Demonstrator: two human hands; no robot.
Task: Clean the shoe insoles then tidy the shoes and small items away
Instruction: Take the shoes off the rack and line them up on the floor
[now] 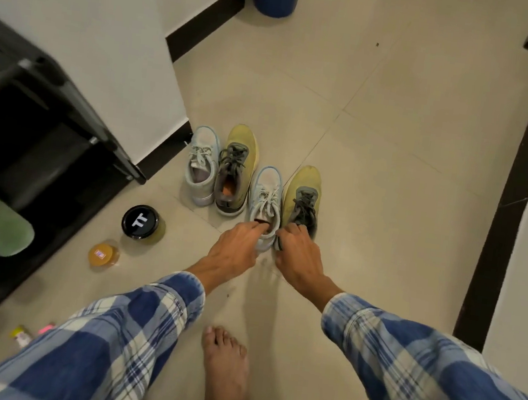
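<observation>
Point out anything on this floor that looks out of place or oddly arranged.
The four shoes are unpaired: pale blue, yellow, pale blue, yellow alternate in a staggered row. A black-lidded jar and orange-lidded jar sit loose on the floor. Nothing looks spilled.

Four sneakers (252,178) stand in a row on the floor (395,149); two jars (143,222) sit left of them, beside a shoe rack (48,127).

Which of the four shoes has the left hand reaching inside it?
The nearer light blue shoe, between the two yellow ones. The left hand has its fingers in that shoe's opening; the other light blue shoe, by the wall, is untouched.
</observation>
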